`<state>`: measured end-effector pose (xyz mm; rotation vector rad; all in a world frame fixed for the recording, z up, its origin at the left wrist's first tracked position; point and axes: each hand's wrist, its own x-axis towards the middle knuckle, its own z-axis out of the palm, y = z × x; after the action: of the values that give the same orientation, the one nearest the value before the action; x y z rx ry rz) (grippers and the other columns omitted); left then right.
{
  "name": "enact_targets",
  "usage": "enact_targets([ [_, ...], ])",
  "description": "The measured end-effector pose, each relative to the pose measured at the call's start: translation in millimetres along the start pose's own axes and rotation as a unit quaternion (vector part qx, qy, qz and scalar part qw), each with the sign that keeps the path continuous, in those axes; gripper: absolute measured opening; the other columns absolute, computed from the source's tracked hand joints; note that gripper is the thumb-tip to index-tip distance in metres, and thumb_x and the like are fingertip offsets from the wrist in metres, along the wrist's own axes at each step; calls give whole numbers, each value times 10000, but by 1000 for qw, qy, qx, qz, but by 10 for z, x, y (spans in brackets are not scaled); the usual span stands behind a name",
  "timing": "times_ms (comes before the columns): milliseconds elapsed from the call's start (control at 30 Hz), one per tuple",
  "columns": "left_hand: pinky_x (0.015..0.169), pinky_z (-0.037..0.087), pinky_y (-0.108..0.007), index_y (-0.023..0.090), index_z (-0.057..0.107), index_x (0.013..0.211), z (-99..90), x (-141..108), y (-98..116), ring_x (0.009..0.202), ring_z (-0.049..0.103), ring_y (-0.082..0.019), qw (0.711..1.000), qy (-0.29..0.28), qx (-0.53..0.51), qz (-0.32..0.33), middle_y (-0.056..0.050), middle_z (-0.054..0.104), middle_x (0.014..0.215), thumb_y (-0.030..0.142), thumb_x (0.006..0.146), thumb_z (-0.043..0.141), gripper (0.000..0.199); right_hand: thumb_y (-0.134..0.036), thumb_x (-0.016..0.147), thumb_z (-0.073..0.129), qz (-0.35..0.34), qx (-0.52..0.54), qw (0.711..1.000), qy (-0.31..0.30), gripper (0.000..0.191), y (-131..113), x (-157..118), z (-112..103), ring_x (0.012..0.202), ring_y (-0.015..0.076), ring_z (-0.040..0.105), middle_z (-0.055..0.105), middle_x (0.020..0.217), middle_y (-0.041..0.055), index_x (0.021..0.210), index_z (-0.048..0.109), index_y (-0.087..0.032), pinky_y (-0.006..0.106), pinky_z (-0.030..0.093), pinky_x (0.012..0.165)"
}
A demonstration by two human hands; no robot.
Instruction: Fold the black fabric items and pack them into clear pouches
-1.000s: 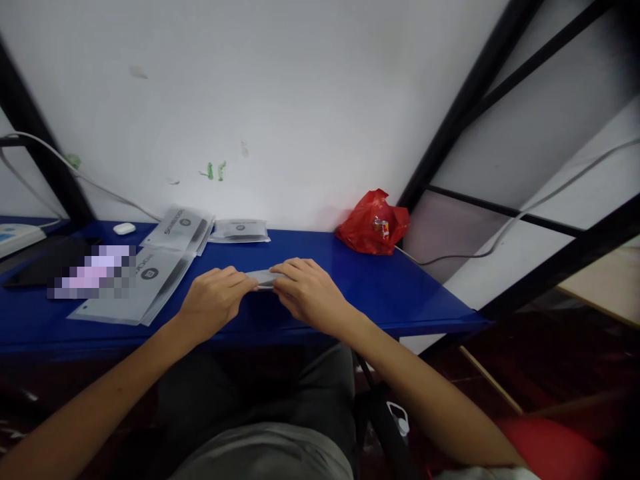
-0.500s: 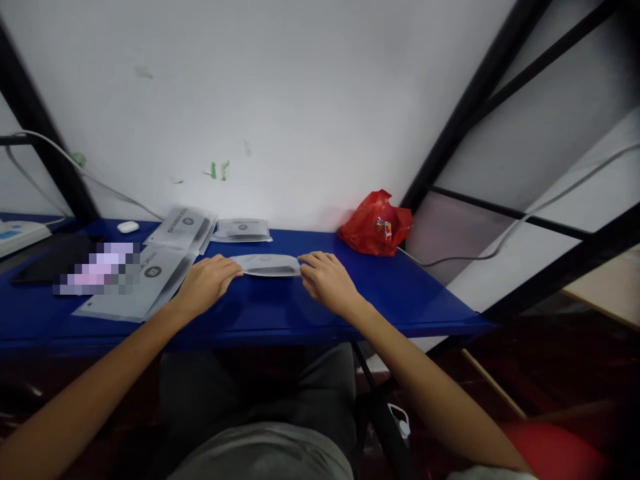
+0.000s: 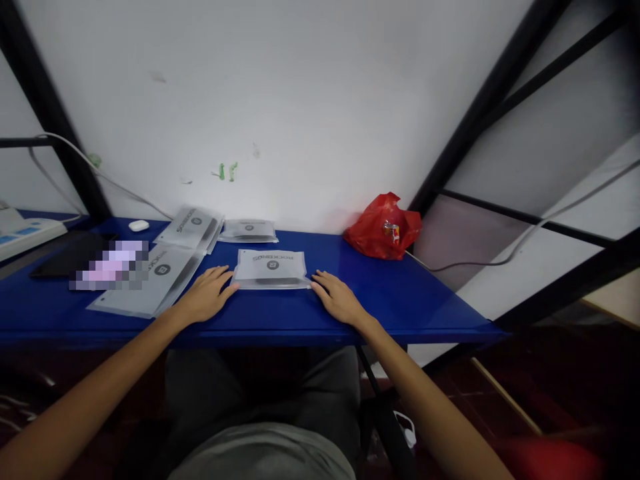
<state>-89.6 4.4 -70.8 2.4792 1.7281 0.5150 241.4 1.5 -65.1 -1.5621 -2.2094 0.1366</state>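
A frosted plastic pouch with a dark logo [image 3: 273,265] lies flat on the blue table [image 3: 390,300], between my two hands. My left hand [image 3: 209,293] rests at the pouch's left edge, thumb near its lower left corner, fingers spread. At the lower right corner is my right hand [image 3: 339,297], fingers apart, the tips by the pouch's edge. Neither hand grips anything. Behind the pouch a smaller-looking similar pouch [image 3: 249,231] lies near the wall. More such pouches [image 3: 193,228] are piled to the left, with larger ones [image 3: 150,280] in front.
A red plastic bag [image 3: 383,227] sits at the back right. On the left are a white earbud case [image 3: 139,226], a black flat item [image 3: 63,253], a pixelated device [image 3: 113,265] and a white power strip [image 3: 33,235]. A cable runs along the wall.
The pouch, held tilted up between both hands before, now lies flat on the table. Both hands have let go of it, and their fingers have spread. The view has shifted slightly.
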Motion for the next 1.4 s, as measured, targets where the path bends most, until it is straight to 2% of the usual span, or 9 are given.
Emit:
enact_targets([
  [133,1037,350,-425,132,620,1147,-40,83,45,1235,473,-269,998,45,-46,-2,-140,567,1288,486,913,301,531,-400,917,415,7,36,999,33,395,-79,82,5,1240,247,495,578,1280,141,1112,651,-150,439,362,1046],
  [267,873,454,-347,172,701,891,-93,319,103,987,619,-247,991,61,-91,-77,-106,698,1032,428,872,406,391,-344,866,510,79,68,994,44,275,-250,262,-8,1189,258,543,647,1179,133,835,715,-164,391,410,992],
  [400,727,463,-292,190,689,749,-116,517,166,861,651,-228,979,40,-115,-162,-85,727,890,333,798,540,212,-232,780,591,146,114,982,22,181,-385,407,-44,1147,265,577,690,1098,101,632,685,-188,325,435,943],
  [533,666,442,-263,197,670,733,-111,572,227,814,650,-200,974,46,-137,-177,-56,725,839,290,779,574,142,-129,720,573,178,140,974,24,190,-384,454,-42,1145,254,578,699,1082,64,566,663,-194,285,434,933],
  [800,680,442,-273,196,674,758,-210,1008,382,818,636,-191,967,112,-152,-172,-48,712,852,253,778,576,115,-174,770,528,189,72,976,84,173,-146,870,-148,1147,240,572,606,1252,97,713,691,-169,313,401,981],
  [967,675,442,-302,199,673,791,-268,1519,492,847,634,-217,965,137,-123,-185,-76,708,893,237,801,548,130,-189,804,509,209,49,973,88,191,54,1426,-153,1008,230,630,699,1041,111,829,696,-158,304,448,883],
  [1200,762,466,-372,152,671,867,-169,1935,366,983,608,-296,981,39,-46,-182,-158,677,1014,276,823,516,203,-229,807,534,249,41,966,57,175,373,1838,66,867,222,664,717,893,110,832,694,-163,297,480,779],
  [1300,833,457,-439,65,613,1057,-118,1984,428,1113,527,-360,986,48,34,-154,-234,586,1177,299,840,487,343,-259,827,515,241,28,967,74,237,369,1875,125,982,249,636,691,1026,134,976,665,-152,346,469,859],
  [1400,969,388,-449,51,485,1247,-8,2030,587,1249,419,-327,992,90,78,-50,-216,465,1349,229,887,385,413,-250,888,413,131,19,985,109,376,285,1918,214,1209,234,507,550,1303,157,1211,549,-115,364,380,1015],
])
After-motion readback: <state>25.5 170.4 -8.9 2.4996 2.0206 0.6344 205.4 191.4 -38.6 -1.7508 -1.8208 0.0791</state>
